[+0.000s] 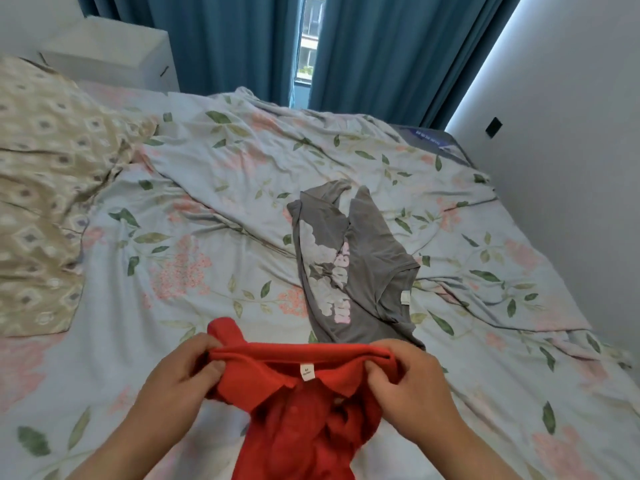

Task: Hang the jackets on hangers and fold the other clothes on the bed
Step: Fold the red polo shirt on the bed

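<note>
A red polo shirt (pixel 304 410) with a white neck label hangs in front of me above the near edge of the bed (pixel 173 216). My left hand (pixel 180 372) grips its left shoulder by the collar. My right hand (pixel 408 379) pinches the right shoulder, fingers curled into the cloth. The shirt's lower part droops out of view at the bottom. Just beyond it, a grey T-shirt (pixel 349 265) with a white and pink print lies crumpled on the floral sheet, neck toward me.
A beige patterned pillow (pixel 45 188) lies at the bed's left. A white nightstand (pixel 114 53) stands behind it, blue curtains (pixel 381 53) at the far side, and a white wall (pixel 571 150) runs along the bed's right edge.
</note>
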A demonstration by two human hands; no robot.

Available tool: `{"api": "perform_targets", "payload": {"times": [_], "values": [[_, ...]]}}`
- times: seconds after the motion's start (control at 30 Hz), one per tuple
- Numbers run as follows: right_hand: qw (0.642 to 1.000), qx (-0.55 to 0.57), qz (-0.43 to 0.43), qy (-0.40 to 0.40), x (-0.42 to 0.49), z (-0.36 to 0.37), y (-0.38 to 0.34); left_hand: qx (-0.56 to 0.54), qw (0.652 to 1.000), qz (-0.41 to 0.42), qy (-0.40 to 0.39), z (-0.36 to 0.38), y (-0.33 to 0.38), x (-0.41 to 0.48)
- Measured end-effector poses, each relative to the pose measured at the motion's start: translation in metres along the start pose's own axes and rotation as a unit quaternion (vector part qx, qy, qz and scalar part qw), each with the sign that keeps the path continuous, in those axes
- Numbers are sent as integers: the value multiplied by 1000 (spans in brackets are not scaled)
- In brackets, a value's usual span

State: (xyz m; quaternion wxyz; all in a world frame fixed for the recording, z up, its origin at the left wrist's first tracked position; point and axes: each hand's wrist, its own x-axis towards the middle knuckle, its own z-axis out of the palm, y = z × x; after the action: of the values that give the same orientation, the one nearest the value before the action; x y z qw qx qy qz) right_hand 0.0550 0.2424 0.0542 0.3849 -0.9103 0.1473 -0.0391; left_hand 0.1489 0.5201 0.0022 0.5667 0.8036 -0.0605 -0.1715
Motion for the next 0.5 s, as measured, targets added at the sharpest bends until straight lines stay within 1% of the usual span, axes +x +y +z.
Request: {"api": "perform_targets", "payload": {"times": [0.03,0.1,0.23,0.3,0.37,0.4,0.5], "values": [[1000,18,0,11,-4,-12,-21,-49,999,-9,2,-12,21,-10],[999,41,-7,13,-14,-35,-66,-98,995,-15,-4,-37,63,-29],[997,60,-35,43,-30,-90,-158,-92,994,50,14,-95,152,-63],[995,53,-52,64,-41,-120,-203,-56,992,110,22,-126,200,-79],[992,33,-80,89,-52,-148,-245,15,983,177,36,-157,246,-89],[990,21,-95,99,-58,-162,-266,49,974,213,53,-172,266,-94],[983,-16,-131,128,-71,-195,-322,105,943,298,101,-212,323,-110]]}}
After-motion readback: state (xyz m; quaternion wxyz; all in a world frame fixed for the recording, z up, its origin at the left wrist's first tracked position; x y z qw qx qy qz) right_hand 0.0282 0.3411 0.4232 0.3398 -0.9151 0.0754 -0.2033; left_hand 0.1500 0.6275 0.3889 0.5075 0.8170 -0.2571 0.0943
